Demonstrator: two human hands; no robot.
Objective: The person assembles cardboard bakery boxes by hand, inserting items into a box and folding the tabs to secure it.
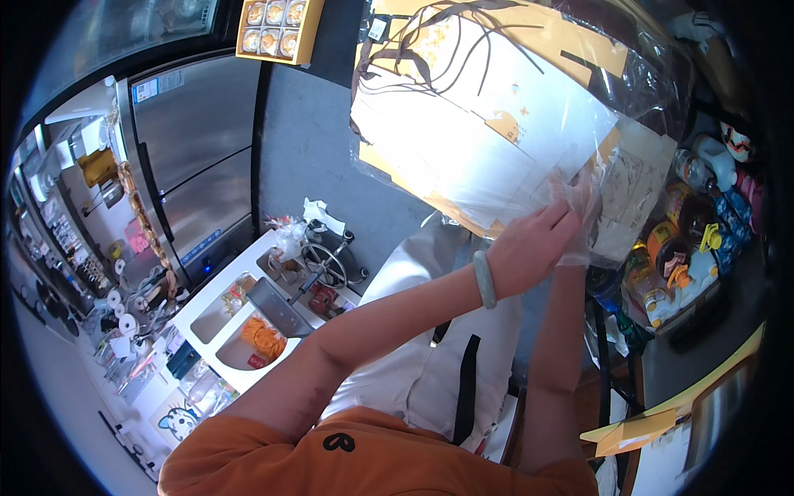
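I log: clear plastic bag of flat white-and-yellow paper bags (488,124), held overhead; yellow box of round pastries (275,31), top left; blue-white label (157,85) on the steel fridge.

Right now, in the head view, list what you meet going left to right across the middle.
Steel fridge doors → white counter with inset trays → left hand on the clear plastic bag of flat cartons → bottles and containers at the far right.

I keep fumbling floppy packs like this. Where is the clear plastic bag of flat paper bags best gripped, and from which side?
Probably at the lower edge of the clear plastic bag, from beneath with both hands. The stack inside is wide, flat and tilted, so its weight bears on that edge, where the left hand already presses; the loose film above looks slack and offers no firm hold.
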